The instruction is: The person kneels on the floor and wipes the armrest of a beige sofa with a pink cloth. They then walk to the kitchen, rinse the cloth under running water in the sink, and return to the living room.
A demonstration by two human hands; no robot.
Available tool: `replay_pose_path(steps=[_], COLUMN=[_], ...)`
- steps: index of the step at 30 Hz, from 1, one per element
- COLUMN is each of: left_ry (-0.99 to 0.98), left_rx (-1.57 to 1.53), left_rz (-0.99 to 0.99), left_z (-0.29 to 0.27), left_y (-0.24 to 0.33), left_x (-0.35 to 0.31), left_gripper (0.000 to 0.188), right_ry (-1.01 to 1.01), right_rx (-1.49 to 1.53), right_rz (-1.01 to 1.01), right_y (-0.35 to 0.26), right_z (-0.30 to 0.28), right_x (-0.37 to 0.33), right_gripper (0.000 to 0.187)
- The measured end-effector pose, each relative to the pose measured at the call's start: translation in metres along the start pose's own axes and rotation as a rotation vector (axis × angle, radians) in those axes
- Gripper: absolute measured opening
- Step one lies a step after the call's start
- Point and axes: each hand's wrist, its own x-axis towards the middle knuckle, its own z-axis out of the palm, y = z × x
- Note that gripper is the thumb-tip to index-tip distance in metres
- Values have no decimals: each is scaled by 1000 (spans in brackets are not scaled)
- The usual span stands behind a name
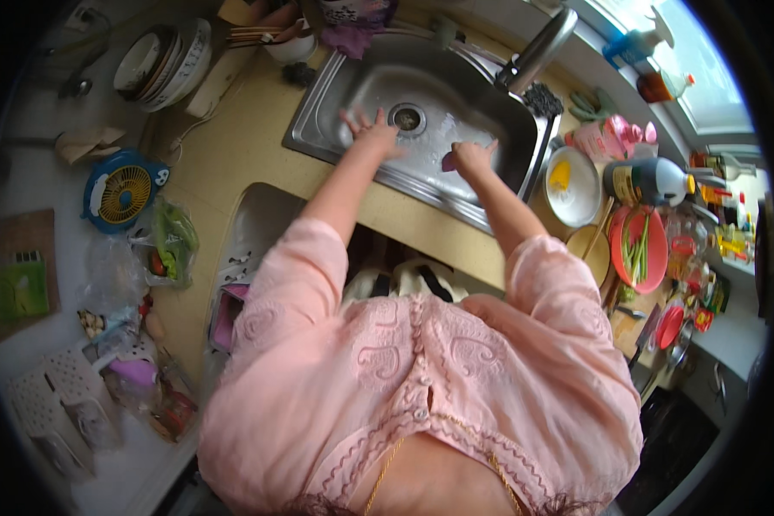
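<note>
Both my arms reach over the steel sink [512, 129], which has a wet-looking basin and a round drain [407, 119]. My left hand [372, 136] hovers or rests just left of the drain, its fingers spread and slightly blurred, holding nothing. Toward the basin's near right part, my right hand [474, 157] is closed on a small purple scrubbing pad or cloth [449, 162]; most of it hides under the fingers, and I cannot tell which it is. Above the basin's far right corner rises the faucet [537, 52].
Right of the sink stand a metal bowl with something yellow [574, 191], a red basin of green stalks [639, 249] and several bottles. On the left are stacked plates [165, 67], a blue fan [122, 191] and a bag of greens [174, 241]. A dark scrubber [542, 100] lies by the faucet.
</note>
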Motion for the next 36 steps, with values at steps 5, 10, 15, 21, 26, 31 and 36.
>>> replay_pose_path(steps=[5,10,15,21,26,31,36], left_ry=[172,319,570,969,1398,1619,1854], left_rx=[-296,264,-980,-1419,-564,-882,-541], left_rz=[161,-205,-338,-221,-445,-469,-863], left_z=[5,9,13,-5,-13,11,59], left_y=[-9,8,-7,-23,-52,-68,-86], left_x=[-17,-67,-129,-235,-365,-508,-652], left_gripper=[39,41,51,22,24,21,37], right_ry=[-81,422,110,120,132,36,-265], right_rx=[1006,-195,670,650,414,253,331], right_rz=[-240,-334,-734,-975,-1286,-1457,-1636], right_y=[2,2,-112,-231,-318,-400,-464], right_z=[-1,4,-30,5,51,129,217], right_x=[-8,-7,-53,-134,-215,-315,-419], right_gripper=[35,24,28,31,18,14,19])
